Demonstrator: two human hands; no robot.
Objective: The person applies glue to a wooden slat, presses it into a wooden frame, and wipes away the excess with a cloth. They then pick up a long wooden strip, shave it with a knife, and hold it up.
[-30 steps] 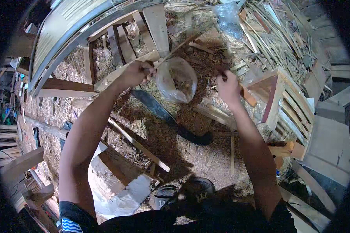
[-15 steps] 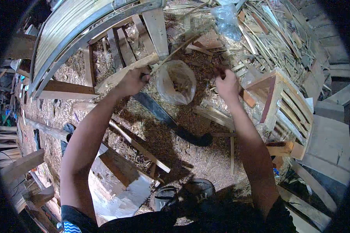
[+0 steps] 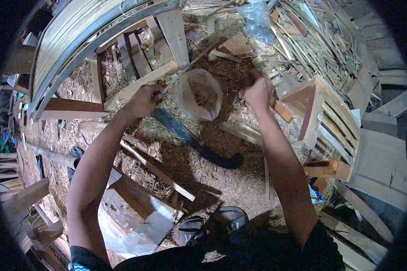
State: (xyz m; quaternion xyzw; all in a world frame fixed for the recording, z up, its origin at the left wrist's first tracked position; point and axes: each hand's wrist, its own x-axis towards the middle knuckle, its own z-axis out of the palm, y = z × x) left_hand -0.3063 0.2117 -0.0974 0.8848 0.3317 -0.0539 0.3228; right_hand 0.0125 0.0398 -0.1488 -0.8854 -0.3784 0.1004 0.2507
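A clear plastic bag (image 3: 199, 95) stands open-mouthed on the shavings-covered ground between my hands, with brownish bits showing inside. My left hand (image 3: 144, 100) is just left of its rim, fingers curled together; whether something thin is pinched there is hidden. To the right of the bag, my right hand (image 3: 258, 94) is closed with its fingers pointing away from me. Those fingertips are dark and blurred, so anything in them cannot be made out. Below the bag lies a machete (image 3: 178, 127), its dark blade running from near my left hand to a curved black handle.
A slatted wooden frame (image 3: 90, 40) stands at upper left. On the right is a small slatted wooden piece (image 3: 332, 122). Thin sticks (image 3: 314, 45) are heaped at upper right near a crumpled plastic bag (image 3: 257, 22). A wooden block (image 3: 133, 194) lies by my feet.
The whole view has shifted slightly. My right hand has moved a little toward the plastic bag and turned, its fingers now more closed. My left hand keeps about the same place beside the bag.
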